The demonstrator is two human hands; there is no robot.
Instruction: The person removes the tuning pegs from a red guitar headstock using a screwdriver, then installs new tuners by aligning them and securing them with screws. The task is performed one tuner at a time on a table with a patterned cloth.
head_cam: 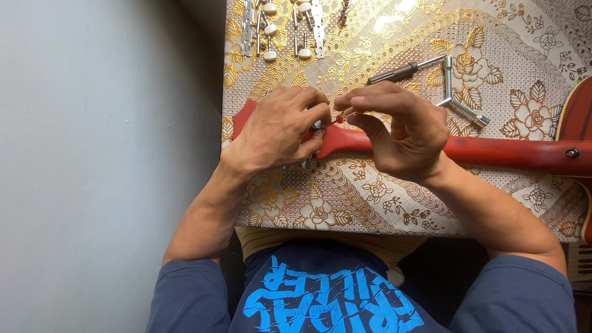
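A red guitar neck lies face down across the gold floral tablecloth, its headstock at the left. My left hand covers and grips the headstock. My right hand rests over the neck just right of it, thumb and forefinger pinched on a small thin tool with a red tip that points at the headstock. What the tip touches is hidden by my fingers.
A metal Y-shaped wrench lies behind my right hand. Several tuning pegs and metal strips lie at the table's far left. The guitar body is at the right edge. A pale wall or floor fills the left.
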